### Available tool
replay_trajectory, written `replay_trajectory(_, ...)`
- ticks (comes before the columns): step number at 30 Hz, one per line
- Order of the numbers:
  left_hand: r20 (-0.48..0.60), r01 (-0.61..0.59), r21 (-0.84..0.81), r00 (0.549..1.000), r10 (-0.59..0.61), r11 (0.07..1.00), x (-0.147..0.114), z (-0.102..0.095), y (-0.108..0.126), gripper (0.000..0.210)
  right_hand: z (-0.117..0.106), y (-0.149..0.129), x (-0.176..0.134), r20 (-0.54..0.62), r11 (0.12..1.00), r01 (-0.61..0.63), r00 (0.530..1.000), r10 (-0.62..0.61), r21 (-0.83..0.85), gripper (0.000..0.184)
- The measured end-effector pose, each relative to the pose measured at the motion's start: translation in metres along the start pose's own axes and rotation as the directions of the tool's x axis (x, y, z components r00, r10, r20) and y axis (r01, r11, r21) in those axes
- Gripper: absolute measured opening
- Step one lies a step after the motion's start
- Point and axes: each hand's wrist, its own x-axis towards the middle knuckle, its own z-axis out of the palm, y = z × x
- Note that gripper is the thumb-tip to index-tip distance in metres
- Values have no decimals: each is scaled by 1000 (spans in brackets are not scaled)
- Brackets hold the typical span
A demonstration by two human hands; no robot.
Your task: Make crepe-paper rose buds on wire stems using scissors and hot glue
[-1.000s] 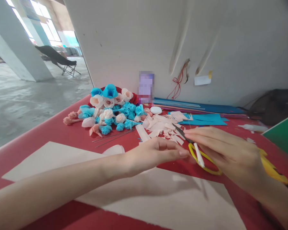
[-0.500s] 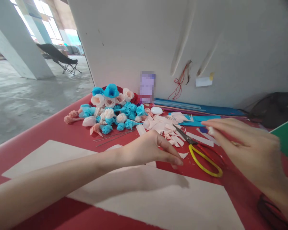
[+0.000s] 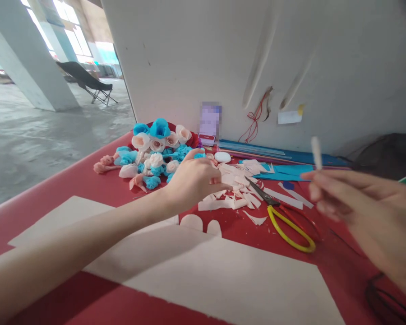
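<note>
My left hand (image 3: pixel 196 178) reaches over the edge of the paper flowers (image 3: pixel 155 160), beside a heap of pale pink paper scraps (image 3: pixel 240 178). Its fingers look apart, with nothing visible in them, though some are hidden behind the hand. At the right, my right hand (image 3: pixel 362 207) pinches a small white stick-like piece (image 3: pixel 316 153) upright between thumb and fingers; it is blurred. Scissors (image 3: pixel 274 212) with one yellow and one red handle lie between the hands. Two rounded pale paper petals (image 3: pixel 191 222) lie near the large cream paper sheet (image 3: pixel 243 275).
A phone (image 3: pixel 209 124) leans on the grey panel (image 3: pixel 189 54) behind the red table (image 3: pixel 71 298). Near it are a white oval object (image 3: pixel 222 157) and blue paper (image 3: pixel 284 172). A dark cord (image 3: pixel 389 293) lies at the right front.
My left hand has moved up and left from above the scraps toward the flowers, uncovering the petals. My right hand has shifted right and down, and the white piece now points up.
</note>
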Motion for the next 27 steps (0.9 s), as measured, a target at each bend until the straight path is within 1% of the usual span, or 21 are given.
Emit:
replay_trajectory(1, 12, 30, -3, 999, -30, 1000, 1, -1, -2, 36, 9, -6, -5, 81, 995, -89, 993, 85, 46, 20)
replay_trajectory(2, 28, 56, -19, 998, -56, 998, 1, -1, -4, 36, 17, -10, -9, 167, 984, -168, 974, 156, 61, 26)
replay_trajectory(4, 53, 77, -76, 996, -73, 994, 2, -1, -7, 23, 28, -16, -17, 282, 965, -256, 931, 231, 54, 31)
replay_trajectory(5, 59, 76, -108, 996, -70, 991, 2, -1, -7, 22, 30, -17, -20, 311, 961, -273, 918, 247, 40, 31)
replay_trajectory(6, 66, 73, -139, 996, -64, 988, 2, -2, -6, 34, 32, -18, -23, 326, 960, -279, 910, 254, 29, 31)
replay_trajectory(7, 77, 68, -170, 995, -56, 983, 2, -2, -4, 41, 32, -19, -25, 346, 961, -276, 904, 253, 18, 31)
replay_trajectory(8, 99, 65, -200, 994, -46, 978, 1, -4, 0, 37, 32, -20, -27, 361, 964, -265, 900, 244, 9, 30)
replay_trajectory(10, 160, 73, -273, 987, -30, 959, 0, -6, 9, 20, 31, -23, -31, 382, 973, -229, 897, 222, -28, 27)
replay_trajectory(11, 195, 83, -321, 981, -20, 944, -1, -8, 15, 25, 31, -26, -33, 397, 978, -203, 894, 206, -50, 26)
replay_trajectory(12, 211, 101, -401, 977, -15, 911, -3, -9, 21, 23, 31, -28, -35, 401, 981, -181, 896, 193, -70, 25)
replay_trajectory(13, 221, 124, -539, 975, -3, 833, -5, -10, 27, 22, 32, -31, -38, 388, 981, -172, 901, 192, -87, 24)
replay_trajectory(14, 225, 125, -632, 974, 26, 765, -7, -11, 32, 22, 34, -33, -40, 361, 980, -174, 911, 197, -96, 24)
replay_trajectory(15, 221, 113, -679, 974, 56, 725, -9, -12, 37, 20, 36, -36, -43, 327, 979, -179, 923, 201, -97, 23)
replay_trajectory(17, 212, 97, -698, 974, 76, 709, -14, -14, 46, 14, 40, -40, -47, 223, 981, -171, 957, 187, -90, 21)
replay_trajectory(18, 209, 98, -700, 975, 72, 708, -16, -15, 49, 11, 41, -41, -48, 177, 985, -144, 971, 158, -91, 19)
replay_trajectory(21, 214, 119, -722, 975, 56, 681, -19, -18, 55, 8, 40, -42, -47, 125, 992, -37, 991, 52, -121, 12)
replay_trajectory(22, 215, 123, -732, 975, 56, 670, -20, -19, 56, 9, 39, -42, -46, 145, 991, -1, 989, 21, -137, 11)
replay_trajectory(24, 215, 128, -746, 975, 54, 653, -20, -19, 57, 9, 36, -40, -43, 233, 983, 79, 972, -39, -165, 11)
replay_trajectory(25, 214, 130, -749, 975, 51, 650, -21, -19, 56, 8, 35, -40, -43, 257, 980, 105, 965, -58, -172, 11)
replay_trajectory(26, 216, 133, -751, 975, 51, 646, -21, -19, 56, 8, 35, -39, -43, 260, 978, 110, 964, -62, -175, 11)
replay_trajectory(27, 220, 135, -753, 974, 53, 644, -21, -19, 55, 8, 35, -39, -44, 238, 980, 96, 970, -54, -172, 10)
